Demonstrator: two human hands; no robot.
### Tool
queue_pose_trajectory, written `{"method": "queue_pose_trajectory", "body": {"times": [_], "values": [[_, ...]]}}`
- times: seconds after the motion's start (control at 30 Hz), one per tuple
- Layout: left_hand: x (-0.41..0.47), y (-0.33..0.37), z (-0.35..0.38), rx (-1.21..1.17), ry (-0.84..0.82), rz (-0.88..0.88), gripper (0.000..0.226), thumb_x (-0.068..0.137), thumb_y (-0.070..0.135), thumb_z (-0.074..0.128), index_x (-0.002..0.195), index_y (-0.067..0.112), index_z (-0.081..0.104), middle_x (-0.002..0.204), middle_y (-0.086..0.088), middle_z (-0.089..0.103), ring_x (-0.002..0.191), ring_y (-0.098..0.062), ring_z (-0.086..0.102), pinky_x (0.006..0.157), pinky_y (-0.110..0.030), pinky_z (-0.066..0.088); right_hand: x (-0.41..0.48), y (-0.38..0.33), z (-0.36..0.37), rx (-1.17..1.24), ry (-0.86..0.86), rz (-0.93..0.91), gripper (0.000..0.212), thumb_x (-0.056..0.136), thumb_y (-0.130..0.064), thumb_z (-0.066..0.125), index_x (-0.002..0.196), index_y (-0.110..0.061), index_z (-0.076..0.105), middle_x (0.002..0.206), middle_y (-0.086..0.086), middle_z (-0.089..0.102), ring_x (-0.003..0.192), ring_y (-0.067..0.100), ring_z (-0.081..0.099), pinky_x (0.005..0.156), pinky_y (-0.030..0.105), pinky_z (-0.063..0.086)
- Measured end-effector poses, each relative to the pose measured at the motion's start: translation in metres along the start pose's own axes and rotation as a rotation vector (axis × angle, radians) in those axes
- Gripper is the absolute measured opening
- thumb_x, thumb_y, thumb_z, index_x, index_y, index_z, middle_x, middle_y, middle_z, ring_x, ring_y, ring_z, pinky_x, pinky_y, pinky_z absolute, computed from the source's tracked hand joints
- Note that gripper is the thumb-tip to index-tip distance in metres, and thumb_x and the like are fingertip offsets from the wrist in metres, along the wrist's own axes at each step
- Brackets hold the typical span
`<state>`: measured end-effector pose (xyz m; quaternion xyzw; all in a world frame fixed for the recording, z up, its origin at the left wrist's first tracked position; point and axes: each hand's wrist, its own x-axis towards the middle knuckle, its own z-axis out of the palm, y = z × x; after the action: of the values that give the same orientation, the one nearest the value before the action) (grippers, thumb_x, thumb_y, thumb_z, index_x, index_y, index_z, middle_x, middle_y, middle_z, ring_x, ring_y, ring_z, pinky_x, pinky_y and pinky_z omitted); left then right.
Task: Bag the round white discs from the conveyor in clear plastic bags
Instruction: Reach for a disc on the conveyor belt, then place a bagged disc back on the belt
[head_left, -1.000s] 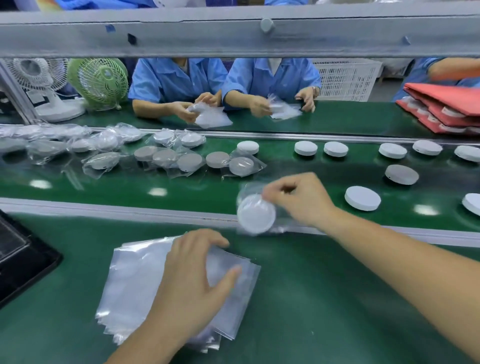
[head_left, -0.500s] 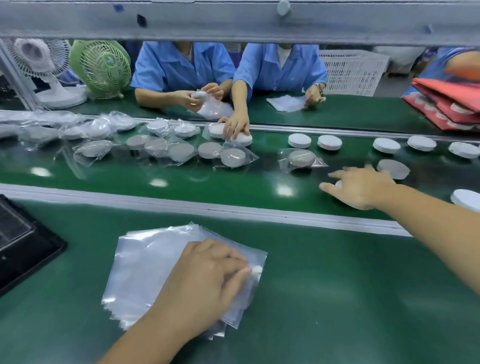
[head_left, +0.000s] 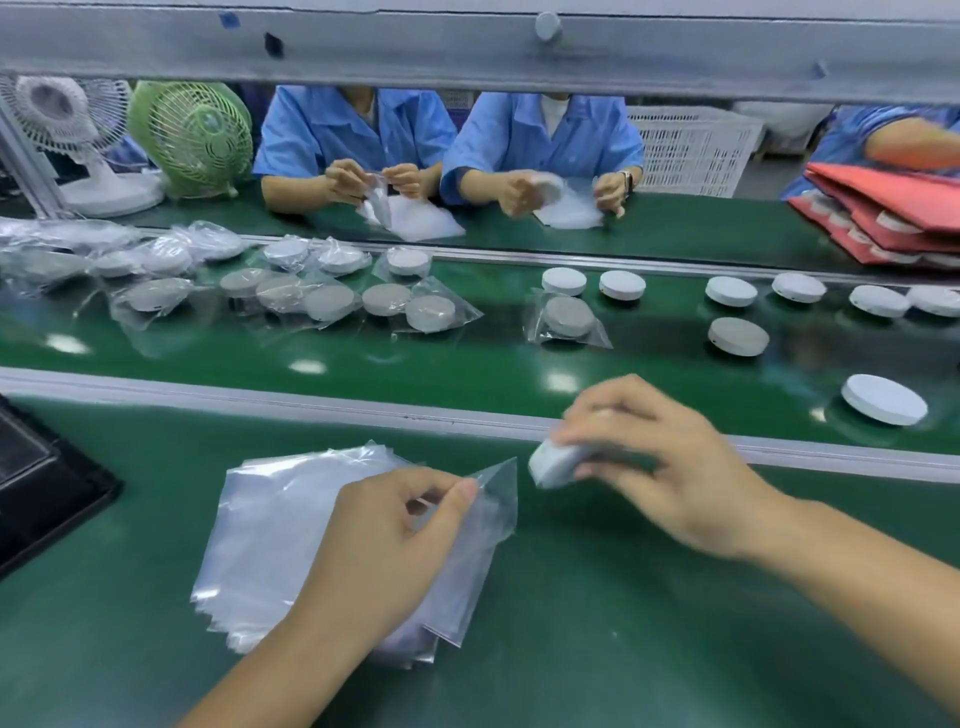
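My left hand (head_left: 387, 540) pinches the top clear bag (head_left: 480, 525) and lifts its right edge off the stack of clear bags (head_left: 270, 530) on the near green table. My right hand (head_left: 660, 467) grips a round white disc (head_left: 556, 460) just right of the lifted bag's corner, over the near rail. Bare white discs (head_left: 883, 399) lie on the green conveyor (head_left: 467, 358) to the right. Several bagged discs (head_left: 431, 312) lie on the belt's left and middle.
A black tray (head_left: 36, 483) sits at the left edge of the table. Two people in blue shirts (head_left: 540, 140) bag discs across the belt. Two small fans (head_left: 192, 137) stand at the far left, red folders (head_left: 883, 213) at the far right, a white crate (head_left: 691, 148) behind.
My right hand dropped a bagged disc on the belt, took a bare disc and brought it back toward the table. My left hand went from pressing the bag stack to lifting the top bag.
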<state>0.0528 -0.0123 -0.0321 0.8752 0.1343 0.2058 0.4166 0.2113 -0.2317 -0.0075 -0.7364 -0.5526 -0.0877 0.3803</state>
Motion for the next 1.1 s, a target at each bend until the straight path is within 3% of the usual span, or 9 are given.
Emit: {"method": "queue_pose_trajectory", "body": {"times": [0.13,0.2,0.3,0.4,0.57,0.7,0.8,0.97,1.1], "values": [[0.000,0.007,0.002,-0.154,-0.023,-0.020,0.020,0.096,0.040,0.063,0.085,0.034,0.079,0.085,0.022,0.075,0.083,0.002,0.069,0.071,-0.008,0.046,0.000,-0.026,0.019,0.006,-0.026,-0.198,0.029,0.093,-0.002,0.068,0.116,-0.018,0.078,0.126,-0.002,0.071,0.118,0.016,0.067,0.098,0.036,0.054],[-0.002,0.011,0.002,-0.341,-0.107,0.017,0.024,0.095,0.038,0.055,0.099,0.035,0.078,0.099,0.016,0.076,0.095,-0.002,0.069,0.079,-0.009,0.046,0.001,-0.033,0.029,0.051,0.054,-0.129,0.017,0.084,-0.012,0.083,0.100,-0.016,0.079,0.115,-0.004,0.076,0.115,0.013,0.070,0.094,0.044,0.056],[-0.012,0.014,0.003,-0.572,-0.274,0.059,0.046,0.076,0.038,0.078,0.122,0.040,0.068,0.117,0.011,0.073,0.108,-0.008,0.069,0.086,-0.013,0.050,0.003,-0.041,0.037,0.212,0.215,0.075,0.010,0.081,-0.031,0.085,0.086,-0.030,0.077,0.119,-0.013,0.075,0.129,0.010,0.061,0.103,0.043,0.051],[-0.014,0.017,0.018,-0.422,-0.009,0.130,0.039,0.079,0.035,0.078,0.115,0.046,0.067,0.110,0.020,0.073,0.101,0.000,0.069,0.080,-0.010,0.051,0.010,-0.044,0.036,0.398,0.058,0.258,0.015,0.085,-0.051,0.075,0.089,-0.037,0.081,0.145,-0.017,0.058,0.139,0.002,0.048,0.108,0.034,0.047],[0.001,0.021,0.030,-0.594,0.223,0.050,0.018,0.094,0.030,0.058,0.106,0.039,0.068,0.107,0.010,0.074,0.099,-0.008,0.071,0.079,-0.021,0.056,0.028,-0.033,0.038,0.203,-0.155,0.272,0.019,0.084,-0.054,0.074,0.095,-0.040,0.069,0.090,-0.022,0.071,0.078,-0.005,0.063,0.068,0.015,0.049],[0.003,0.005,0.022,-0.109,0.014,0.187,0.039,0.096,0.045,0.051,0.135,0.040,0.045,0.138,0.022,0.048,0.130,-0.003,0.047,0.105,-0.020,0.038,0.061,0.015,0.043,0.075,0.046,0.449,0.027,0.090,-0.038,0.075,0.071,-0.031,0.057,0.070,-0.026,0.062,0.060,-0.003,0.053,0.055,0.010,0.037],[0.005,-0.013,0.001,0.396,-0.184,0.387,0.037,0.095,0.054,0.048,0.128,0.041,0.056,0.127,0.026,0.052,0.122,0.000,0.045,0.104,-0.024,0.037,0.093,0.073,0.033,0.081,0.290,0.767,0.020,0.092,-0.033,0.072,0.078,-0.023,0.062,0.074,-0.013,0.068,0.068,0.002,0.063,0.057,0.020,0.042],[0.002,-0.021,-0.008,0.568,-0.412,0.571,0.015,0.070,0.064,0.078,0.081,0.053,0.075,0.086,0.035,0.065,0.082,0.012,0.055,0.074,-0.011,0.048,0.123,0.150,0.011,0.385,0.559,1.250,0.024,0.098,-0.019,0.065,0.115,-0.002,0.063,0.113,0.014,0.072,0.080,0.023,0.070,0.071,0.037,0.061],[0.006,-0.020,-0.003,0.522,-0.333,0.612,0.021,0.061,0.060,0.088,0.075,0.050,0.076,0.082,0.034,0.064,0.077,0.009,0.054,0.072,-0.014,0.043,0.125,0.156,0.018,0.696,0.404,1.280,0.038,0.106,-0.006,0.050,0.144,-0.003,0.049,0.139,0.012,0.060,0.112,0.026,0.064,0.080,0.035,0.059]]}}
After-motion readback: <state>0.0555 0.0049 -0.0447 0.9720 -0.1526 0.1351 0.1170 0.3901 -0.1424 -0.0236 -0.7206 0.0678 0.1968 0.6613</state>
